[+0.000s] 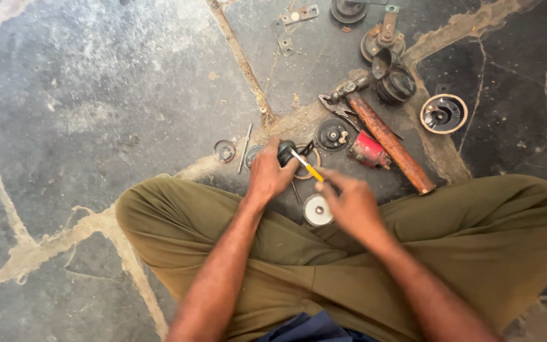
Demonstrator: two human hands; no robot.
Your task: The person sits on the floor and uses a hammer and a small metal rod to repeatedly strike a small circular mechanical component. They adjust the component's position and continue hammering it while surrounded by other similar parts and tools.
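We're sat cross-legged on the stone floor (96,95), parts spread out in front. Our left hand (268,174) is curled round a small dark round part (285,152), fingers closed on it, held just above the floor near our knees. Our right hand (349,204) is pinched shut on a thin yellow-handled screwdriver (307,166), tip resting at the dark part.

Handling, as we judge it: the part looks like hard metal or plastic, small & light, prob. greasy so it may slip; best gripped round the rim w/ thumb opposite the fingers. The screwdriver is stiff & thin, so hold it well back on the yellow handle.

Nearby: a white round cap (318,210) just beside our right hand, a black disc (332,134), a red-bodied piece (368,149), a rusty-handled hammer (390,142), pliers (335,106) touching it, & a cream-rimmed ring part (443,113) well apart.
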